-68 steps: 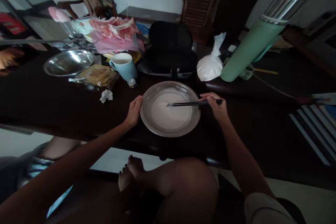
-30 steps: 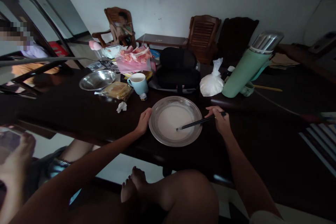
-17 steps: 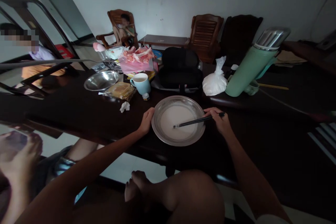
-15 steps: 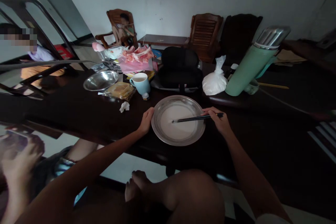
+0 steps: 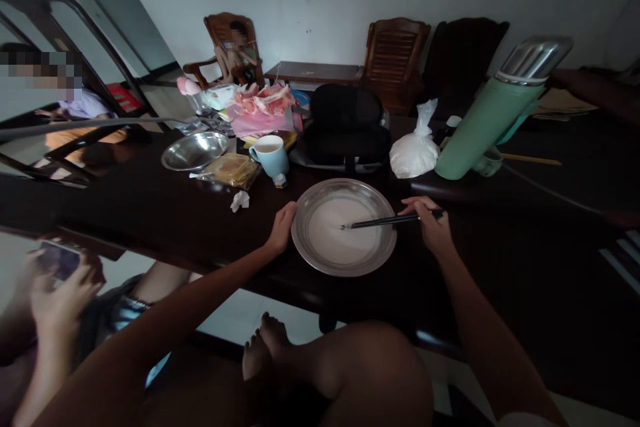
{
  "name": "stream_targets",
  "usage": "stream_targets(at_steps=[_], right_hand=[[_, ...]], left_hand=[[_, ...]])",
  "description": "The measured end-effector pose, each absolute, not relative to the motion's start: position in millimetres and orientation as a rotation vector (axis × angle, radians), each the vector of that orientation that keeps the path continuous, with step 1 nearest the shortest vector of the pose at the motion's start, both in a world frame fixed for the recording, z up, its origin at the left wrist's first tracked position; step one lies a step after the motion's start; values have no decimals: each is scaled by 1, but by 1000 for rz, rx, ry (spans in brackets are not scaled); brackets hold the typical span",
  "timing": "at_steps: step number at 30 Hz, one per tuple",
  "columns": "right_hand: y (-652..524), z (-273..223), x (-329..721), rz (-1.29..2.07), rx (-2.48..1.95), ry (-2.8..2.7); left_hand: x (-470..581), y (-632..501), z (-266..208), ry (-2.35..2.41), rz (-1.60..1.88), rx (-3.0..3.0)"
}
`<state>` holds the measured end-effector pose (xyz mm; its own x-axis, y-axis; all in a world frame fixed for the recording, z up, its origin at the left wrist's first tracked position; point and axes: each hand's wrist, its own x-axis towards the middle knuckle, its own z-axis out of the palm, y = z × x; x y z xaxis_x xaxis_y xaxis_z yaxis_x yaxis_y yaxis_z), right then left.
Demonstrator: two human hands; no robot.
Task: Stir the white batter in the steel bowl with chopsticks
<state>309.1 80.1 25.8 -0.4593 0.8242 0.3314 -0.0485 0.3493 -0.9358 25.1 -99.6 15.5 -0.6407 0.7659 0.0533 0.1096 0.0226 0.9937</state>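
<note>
A wide metal bowl (image 5: pixel 305 250) stands on the dark table in front of me, with a milky white liquid (image 5: pixel 340 243) in it. My left hand (image 5: pixel 283 225) grips the bowl's left rim, thumb along the edge. Just off the right rim, my right hand (image 5: pixel 434 223) is closed around dark chopsticks (image 5: pixel 385 221). Their tips dip into the liquid near the middle of the bowl. Behind the bowl, to the right, sits a tied plastic bag of white powder (image 5: pixel 414 153).
A green thermos (image 5: pixel 480 127) stands right of the bag. Behind the bowl are a black case (image 5: pixel 345 140), a light blue mug (image 5: pixel 271 157), a packet (image 5: pixel 233 170), crumpled tissue (image 5: pixel 241 201) and a second metal bowl (image 5: pixel 193 152). At left, another person's hands hold a phone (image 5: pixel 60 259).
My right hand has shifted right, away from the bowl's rim, and the chopstick tips have moved slightly right in the liquid. My left hand stays on the rim.
</note>
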Motion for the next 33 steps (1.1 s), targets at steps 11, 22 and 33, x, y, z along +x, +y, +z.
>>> stream_targets(at_steps=[11,22,33], right_hand=[[80,24,309,1245,-699,-1708],[79,27,309,1239,-700,-1728],[78,30,310,1223,-694,-1744]], left_hand=[[25,-100,13,1788,1674,892],[25,-99,15,1828,1652,876],[24,-100,12,1780,1669,902]])
